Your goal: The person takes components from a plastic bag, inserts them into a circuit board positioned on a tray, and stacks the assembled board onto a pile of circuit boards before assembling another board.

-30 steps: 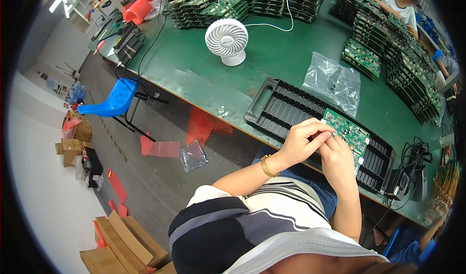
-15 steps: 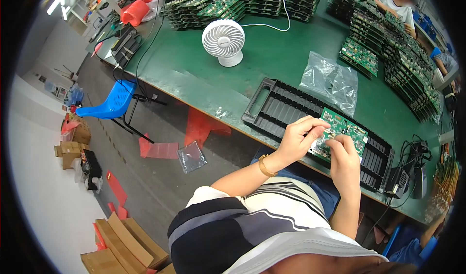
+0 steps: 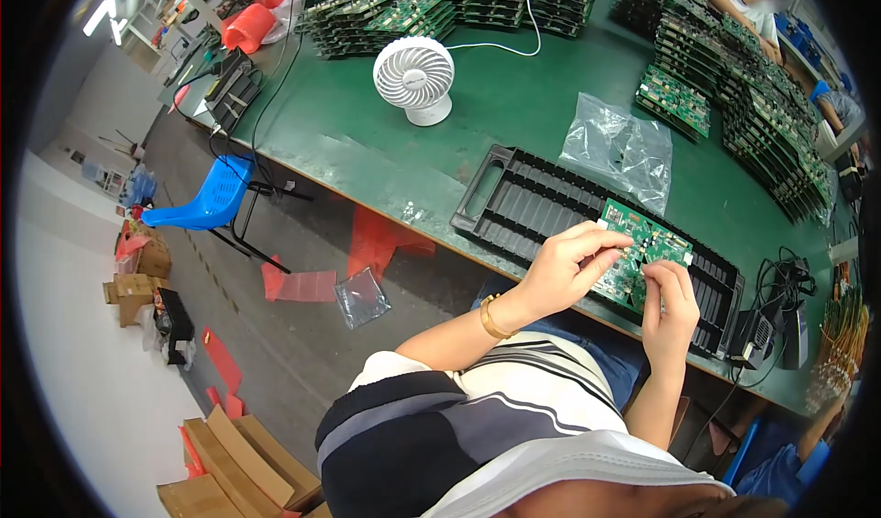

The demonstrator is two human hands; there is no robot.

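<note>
A green circuit board [image 3: 633, 284] lies across the black ribbed tray [image 3: 528, 208] in front of me. Over its left half is my left hand [image 3: 574, 266], with thumb and forefinger pinched near the small parts on the board; what is between them is too small to name. My right hand [image 3: 670, 311] is at the board's near right side, fingers bent together and tips at its surface. Whether those fingertips grip anything is hidden. A gold-coloured band [image 3: 493, 319] circles my left wrist.
Beyond the tray lies a clear plastic bag [image 3: 619, 151]. A white fan [image 3: 415, 77] stands on the green table [image 3: 340, 114]. Stacked circuit boards [image 3: 771, 133] line the far and right sides. Black adapters and cables [image 3: 757, 334] sit right of the tray. Another person [image 3: 748, 9] sits opposite.
My right hand has shifted right, so its fingertips are farther from my left hand's. My left hand remains pinched over the board. The whole view has shifted slightly.
</note>
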